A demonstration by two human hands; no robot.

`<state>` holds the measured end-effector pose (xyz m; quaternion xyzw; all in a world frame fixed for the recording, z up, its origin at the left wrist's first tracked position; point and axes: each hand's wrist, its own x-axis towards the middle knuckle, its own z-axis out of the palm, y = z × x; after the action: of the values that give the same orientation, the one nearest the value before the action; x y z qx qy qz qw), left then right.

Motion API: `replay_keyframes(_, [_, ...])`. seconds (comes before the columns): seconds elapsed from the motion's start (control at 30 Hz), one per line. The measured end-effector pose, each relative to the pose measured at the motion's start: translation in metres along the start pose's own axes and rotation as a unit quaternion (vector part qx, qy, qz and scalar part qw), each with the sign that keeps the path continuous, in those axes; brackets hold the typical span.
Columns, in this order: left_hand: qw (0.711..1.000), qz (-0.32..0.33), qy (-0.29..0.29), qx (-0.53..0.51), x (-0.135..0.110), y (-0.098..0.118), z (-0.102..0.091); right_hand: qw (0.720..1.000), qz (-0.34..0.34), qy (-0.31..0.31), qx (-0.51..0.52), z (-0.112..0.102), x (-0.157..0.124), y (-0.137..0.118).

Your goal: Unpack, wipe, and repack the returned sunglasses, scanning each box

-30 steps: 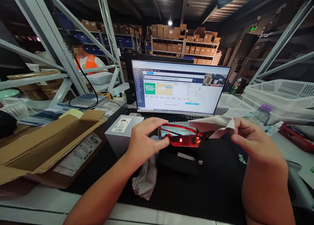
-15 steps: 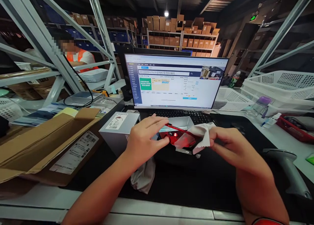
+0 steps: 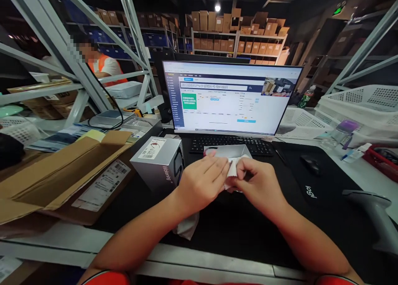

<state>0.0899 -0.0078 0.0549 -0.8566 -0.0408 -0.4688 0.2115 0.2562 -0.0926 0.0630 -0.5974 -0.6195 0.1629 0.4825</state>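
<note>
Near the middle of the desk my two hands meet. The fingers of my left hand (image 3: 200, 179) are bent together over the red glasses, which the hand hides almost wholly. In a pinch of thumb and fingers, my right hand (image 3: 261, 183) grips a white cloth (image 3: 232, 169) with a zigzag edge, against my left fingers. Just behind the hands stands an open grey box (image 3: 225, 151). To their left is a silver carton (image 3: 152, 166) with a label on top. A pale grey pouch (image 3: 188, 227) lies partly under my left forearm.
An open cardboard box (image 3: 71, 173) lies at left. Behind the hands are a keyboard (image 3: 202, 143) and a lit monitor (image 3: 230, 102). A mouse (image 3: 310, 164), a barcode scanner (image 3: 371, 210) and white baskets (image 3: 357, 106) are at right. A person in an orange vest (image 3: 104, 65) sits beyond the frame.
My right hand has moved left with the cloth, up against my left hand. My left hand has turned over the red glasses, which showed before. The view has shifted slightly.
</note>
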Motion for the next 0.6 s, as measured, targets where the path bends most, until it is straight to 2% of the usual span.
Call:
replay_keyframes(0.07, [1.0,0.006,0.001,-0.027,-0.001,0.002,0.006,0.995,-0.035,0.017,-0.091,0.002,-0.001,-0.003])
replay_keyframes(0.13, [0.999,-0.002,-0.002,-0.048,0.0,0.002,0.007,0.99,-0.037,0.004,-0.133,-0.004,0.001,-0.004])
replay_keyframes(0.23, [0.996,-0.044,0.014,-0.078,0.004,-0.002,0.001,0.992,-0.011,-0.112,-0.05,-0.028,0.008,-0.002])
replay_keyframes(0.33, [0.988,-0.112,0.043,-0.101,0.009,-0.005,-0.009,0.973,-0.004,-0.218,0.078,-0.053,0.015,0.005])
replay_keyframes(0.43, [0.979,-0.155,0.062,-0.118,0.012,-0.006,-0.016,0.962,-0.006,-0.244,0.122,-0.067,0.019,0.012])
replay_keyframes(0.6, [0.967,-0.189,0.055,-0.163,0.012,-0.006,-0.017,0.958,-0.019,-0.257,0.123,-0.074,0.02,0.024])
